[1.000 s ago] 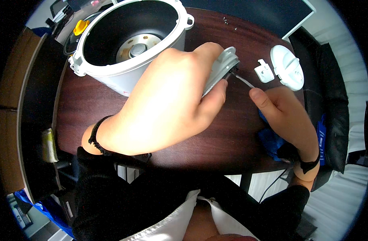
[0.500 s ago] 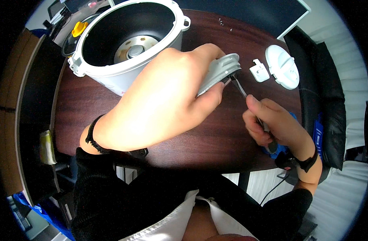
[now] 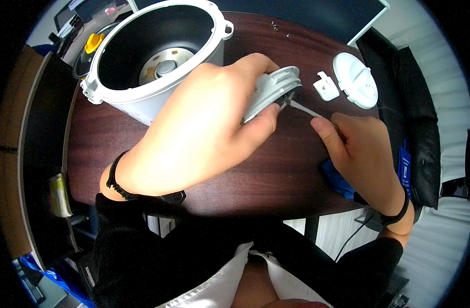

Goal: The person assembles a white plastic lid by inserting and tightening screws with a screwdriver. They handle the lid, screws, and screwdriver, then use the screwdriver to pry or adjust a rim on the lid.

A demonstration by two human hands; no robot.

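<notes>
My left hand [image 3: 209, 115] is closed round the edge of a white, round plastic part [image 3: 272, 88], tilted so its dark underside faces right. In my right hand [image 3: 359, 151] is a slim metal screwdriver [image 3: 305, 109], its handle mostly hidden in the fist. The screwdriver's tip meets the dark underside of the part near my left thumb; the exact contact spot is too small to make out. Beyond my left hand stands a white rice cooker body [image 3: 158, 97] with its dark inside and round heating plate [image 3: 165, 66] showing.
To the right lie a white oval plastic cover [image 3: 355, 79] and a small white plastic piece [image 3: 325, 87]. Several small screws [image 3: 275, 25] rest at the back. A blue cloth [image 3: 337, 178] is beside my right wrist; a yellow-knobbed lid [image 3: 93, 43] sits far left.
My right hand has swung up and turned, so the screwdriver now lies flatter, coming in from the right. The view has shifted slightly; my left hand keeps its hold.
</notes>
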